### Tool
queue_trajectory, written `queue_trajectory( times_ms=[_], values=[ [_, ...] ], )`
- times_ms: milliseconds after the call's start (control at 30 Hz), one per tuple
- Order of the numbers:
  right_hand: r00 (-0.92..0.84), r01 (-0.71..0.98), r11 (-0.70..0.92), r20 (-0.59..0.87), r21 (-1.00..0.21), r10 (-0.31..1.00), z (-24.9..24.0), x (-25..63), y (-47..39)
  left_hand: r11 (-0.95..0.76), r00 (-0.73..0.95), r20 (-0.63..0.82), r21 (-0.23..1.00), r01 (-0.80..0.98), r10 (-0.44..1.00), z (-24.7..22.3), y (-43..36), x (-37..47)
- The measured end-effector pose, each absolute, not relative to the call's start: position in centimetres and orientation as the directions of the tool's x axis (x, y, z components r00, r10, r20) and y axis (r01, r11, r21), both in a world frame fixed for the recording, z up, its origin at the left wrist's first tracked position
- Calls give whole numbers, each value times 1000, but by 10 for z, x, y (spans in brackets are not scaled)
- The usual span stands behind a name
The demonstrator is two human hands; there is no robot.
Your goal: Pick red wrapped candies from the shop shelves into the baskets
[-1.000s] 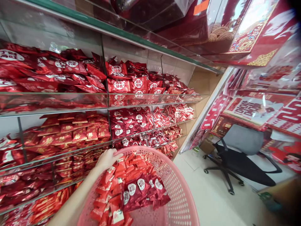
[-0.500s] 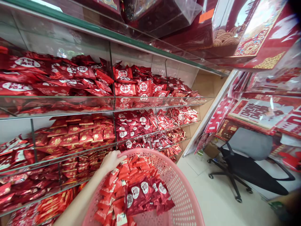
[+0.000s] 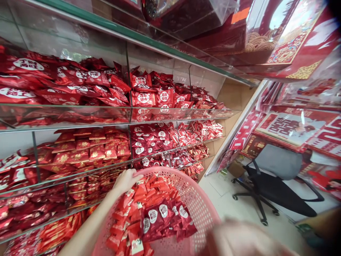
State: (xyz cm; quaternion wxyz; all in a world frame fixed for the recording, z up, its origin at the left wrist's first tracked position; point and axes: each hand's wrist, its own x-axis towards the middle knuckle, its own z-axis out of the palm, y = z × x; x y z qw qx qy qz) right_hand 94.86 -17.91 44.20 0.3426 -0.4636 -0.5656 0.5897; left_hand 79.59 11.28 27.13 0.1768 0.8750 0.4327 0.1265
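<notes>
My left hand (image 3: 127,180) is closed on the far left rim of a pink perforated basket (image 3: 204,199). Inside the basket lie many orange-red packets (image 3: 160,185) and a group of dark red packets (image 3: 166,218) with white round labels. At the bottom right, my right hand (image 3: 247,240) shows as a blur over the basket's right rim. Motion smears its fingers, so what they hold, if anything, cannot be made out.
Glass shelves (image 3: 66,117) full of red packets stand ahead and to the left. Large red boxes (image 3: 213,39) sit on the shelf above. A grey and black office chair (image 3: 277,177) is on the right, before hanging red goods (image 3: 287,128).
My right hand has come into view at the bottom right. My left hand keeps its hold on the basket rim. The view has shifted slightly.
</notes>
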Motion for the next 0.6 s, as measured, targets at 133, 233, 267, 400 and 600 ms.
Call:
queue_trajectory(
  times_ms=[133,233,267,400,600],
  values=[
    [-108,350,142,111,-926,988,462,974,-86,-559,599,54,435,706,799,273,113,795],
    [163,682,129,322,-720,933,446,1004,-15,-548,597,40,450,705,801,275,112,794],
    [224,765,43,327,-643,918,438,1013,4,-547,595,43,452,705,802,275,112,794],
    [286,923,-154,359,-354,888,410,1021,46,-553,598,51,447,703,800,277,111,794],
    [363,887,-319,76,-335,929,410,1009,59,-544,599,28,453,706,800,278,111,795]
  ],
)
